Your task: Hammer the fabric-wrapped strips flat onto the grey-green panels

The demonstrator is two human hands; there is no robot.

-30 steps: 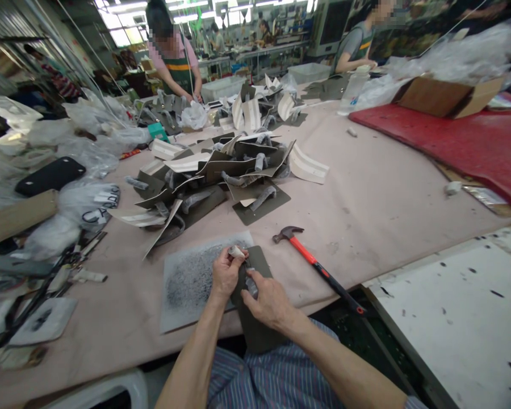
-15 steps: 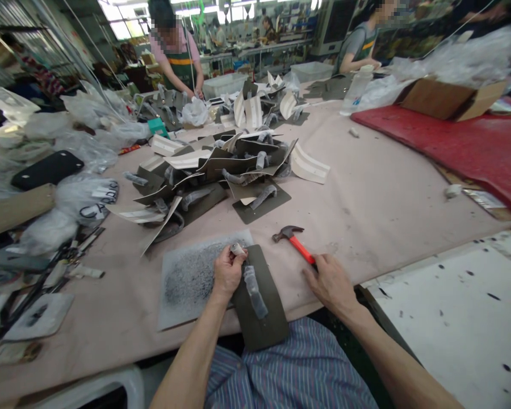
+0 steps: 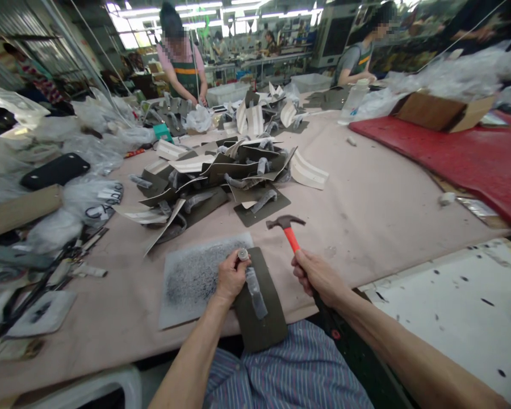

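My left hand [image 3: 232,276] is closed around a short whitish cylindrical tool [image 3: 243,255] with a round metal top, held upright at the upper end of a dark olive panel [image 3: 272,301]. The panel's far end lies over a speckled pale board [image 3: 187,278], and its near end hangs past the table edge by my lap. A plastic-wrapped strap [image 3: 255,292] runs along the panel's middle. My right hand [image 3: 317,275] grips a claw hammer [image 3: 292,236] by its red and black handle, the head raised to the right of the cylinder. What lies beneath the cylinder is hidden.
A heap of olive panels with wrapped straps [image 3: 221,176] covers the table's middle. Plastic bags [image 3: 85,193] and loose tools crowd the left. A red sheet [image 3: 460,153] bears an open cardboard box [image 3: 434,111]. Two co-workers [image 3: 183,68] [image 3: 357,59] stand across the table.
My right hand has taken up the hammer from the table by its handle and lifted it. My left hand has tilted the cylinder upright over the panel.
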